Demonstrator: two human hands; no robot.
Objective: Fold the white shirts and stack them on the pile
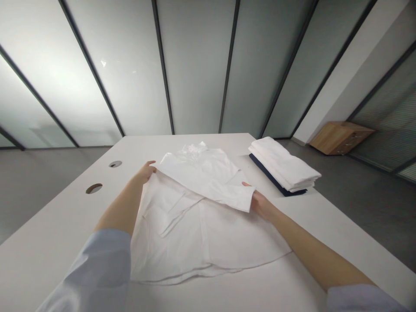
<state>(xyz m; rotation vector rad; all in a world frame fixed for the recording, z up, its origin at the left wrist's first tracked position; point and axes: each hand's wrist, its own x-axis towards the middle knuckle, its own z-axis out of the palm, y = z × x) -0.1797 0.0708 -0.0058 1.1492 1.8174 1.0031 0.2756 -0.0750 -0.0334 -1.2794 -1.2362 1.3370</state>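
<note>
Nearest are the wearer's pale blue cuffs, the left one [107, 255] and the right one [351, 297], both pushed back so the forearms are bare. Between the arms, a white long-sleeved shirt [227, 234] lies spread on the white table [71, 234], its loosely rippled hem [191, 274] towards the near side and a seam or placket running up its middle.

Farther in, one sleeve [208, 180] crosses the shirt from left to right, drawn out between the hands. The right hand [261, 203] has its cuff end, thumb over the cloth and the other fingers mostly hidden. The left hand [147, 171] is closed on the sleeve's upper edge by the shirt's left side, with thumb and fingers pinched together.

To the left, two round cable holes [94, 188] pierce the tabletop. To the right, well apart from the shirt, a folded white cloth stack [282, 162] sits on a navy folded piece [272, 178].

The shirt's far end is crumpled and shiny; its detail is unclear. Beyond stand a wooden cabinet [341, 138] at far right and frosted glass panels [195, 65].
</note>
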